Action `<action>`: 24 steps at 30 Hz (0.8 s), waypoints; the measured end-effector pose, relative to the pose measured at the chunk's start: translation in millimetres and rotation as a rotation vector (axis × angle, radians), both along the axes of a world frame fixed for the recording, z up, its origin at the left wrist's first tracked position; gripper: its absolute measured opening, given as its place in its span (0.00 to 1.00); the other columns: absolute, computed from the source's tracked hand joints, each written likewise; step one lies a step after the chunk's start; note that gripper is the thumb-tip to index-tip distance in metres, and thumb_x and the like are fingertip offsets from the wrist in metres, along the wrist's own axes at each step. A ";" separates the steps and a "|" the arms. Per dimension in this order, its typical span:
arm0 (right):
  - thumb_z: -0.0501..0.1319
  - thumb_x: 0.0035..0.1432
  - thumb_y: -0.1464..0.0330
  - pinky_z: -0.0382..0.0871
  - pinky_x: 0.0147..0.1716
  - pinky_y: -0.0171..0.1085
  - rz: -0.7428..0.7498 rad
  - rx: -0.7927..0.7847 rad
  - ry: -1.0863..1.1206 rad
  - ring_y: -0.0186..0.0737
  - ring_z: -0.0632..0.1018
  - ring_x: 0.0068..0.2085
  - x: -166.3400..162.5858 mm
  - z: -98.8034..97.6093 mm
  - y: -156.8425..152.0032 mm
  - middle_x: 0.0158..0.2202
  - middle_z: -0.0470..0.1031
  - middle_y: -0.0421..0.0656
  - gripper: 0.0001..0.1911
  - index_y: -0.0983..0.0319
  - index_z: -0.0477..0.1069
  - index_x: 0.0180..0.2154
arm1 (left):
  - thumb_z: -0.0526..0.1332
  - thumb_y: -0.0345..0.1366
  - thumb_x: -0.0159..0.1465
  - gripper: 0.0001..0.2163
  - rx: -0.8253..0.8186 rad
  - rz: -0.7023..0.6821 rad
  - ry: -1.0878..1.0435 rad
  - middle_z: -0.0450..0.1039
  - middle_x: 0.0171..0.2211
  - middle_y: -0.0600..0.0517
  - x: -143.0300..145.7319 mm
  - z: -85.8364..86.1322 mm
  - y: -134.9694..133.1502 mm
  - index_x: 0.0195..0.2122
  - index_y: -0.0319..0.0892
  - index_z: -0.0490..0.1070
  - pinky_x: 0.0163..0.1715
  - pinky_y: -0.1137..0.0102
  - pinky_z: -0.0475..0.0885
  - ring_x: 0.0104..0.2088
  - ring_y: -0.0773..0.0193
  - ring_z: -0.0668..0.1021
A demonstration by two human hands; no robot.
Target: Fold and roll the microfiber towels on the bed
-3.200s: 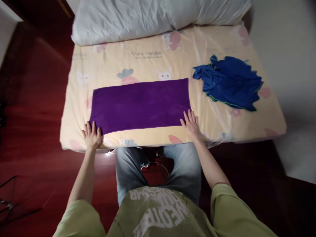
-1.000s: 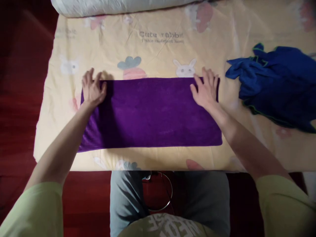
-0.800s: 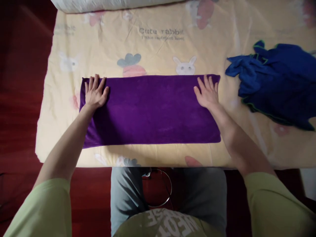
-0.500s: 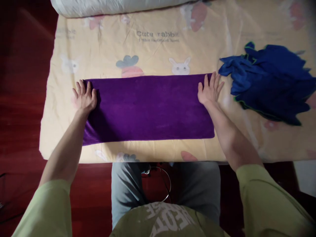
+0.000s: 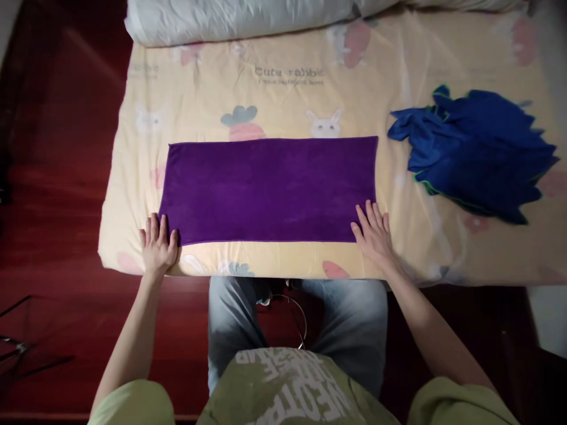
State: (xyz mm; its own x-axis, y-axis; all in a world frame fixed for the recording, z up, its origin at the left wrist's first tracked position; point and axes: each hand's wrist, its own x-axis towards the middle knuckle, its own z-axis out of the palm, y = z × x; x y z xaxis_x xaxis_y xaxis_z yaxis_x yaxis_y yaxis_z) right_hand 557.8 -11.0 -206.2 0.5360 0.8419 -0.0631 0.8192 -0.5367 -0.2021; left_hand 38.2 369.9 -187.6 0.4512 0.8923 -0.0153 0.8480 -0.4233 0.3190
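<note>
A purple towel (image 5: 270,192) lies spread flat as a wide rectangle near the front edge of the bed. My left hand (image 5: 158,245) rests open on its near left corner, fingers pointing away from me. On the near right corner lies my right hand (image 5: 372,233), also open, with its fingers spread over the cloth and the sheet beside it. Neither hand grips the towel. Both far corners of the towel are uncovered.
The bed carries a cream sheet (image 5: 290,94) printed with rabbits and carrots. A crumpled blue cloth (image 5: 478,153) with green edging lies to the right. Along the back runs a rolled white quilt (image 5: 230,20). Dark red floor (image 5: 66,195) shows at left, with thin black legs of a stand (image 5: 20,348).
Both hands have slid toward me, from the towel's far corners to its near corners. The towel's left side now lies straighter. The blue cloth still lies at the right.
</note>
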 end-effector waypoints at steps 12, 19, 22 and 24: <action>0.53 0.73 0.60 0.71 0.69 0.55 0.085 0.269 0.082 0.56 0.80 0.63 88.1 89.1 114.2 0.59 0.81 0.55 0.24 0.61 0.79 0.60 | 0.63 0.55 0.72 0.27 -0.567 0.315 -0.676 0.80 0.56 0.39 72.8 27.8 -205.6 0.64 0.44 0.69 0.58 0.51 0.79 0.53 0.49 0.84; 0.68 0.64 0.64 0.76 0.64 0.56 0.207 0.124 0.544 0.54 0.82 0.58 107.2 121.7 327.7 0.53 0.85 0.50 0.15 0.57 0.81 0.51 | 0.70 0.53 0.70 0.32 -0.851 0.490 -1.221 0.69 0.70 0.38 206.2 15.4 -267.8 0.71 0.49 0.66 0.69 0.57 0.72 0.64 0.51 0.79; 0.78 0.55 0.63 0.77 0.62 0.55 0.274 0.085 0.733 0.54 0.82 0.56 88.5 109.5 389.1 0.47 0.85 0.49 0.15 0.57 0.82 0.43 | 0.71 0.54 0.68 0.33 -0.853 0.618 -1.285 0.75 0.63 0.39 226.0 10.5 -265.0 0.69 0.48 0.69 0.66 0.59 0.74 0.61 0.53 0.81; 0.82 0.50 0.62 0.78 0.60 0.52 0.317 0.012 0.802 0.52 0.82 0.54 78.0 97.0 414.3 0.42 0.85 0.48 0.18 0.59 0.81 0.40 | 0.73 0.55 0.66 0.33 -0.878 0.684 -1.314 0.78 0.55 0.42 235.2 6.6 -261.0 0.67 0.47 0.71 0.62 0.61 0.77 0.56 0.55 0.83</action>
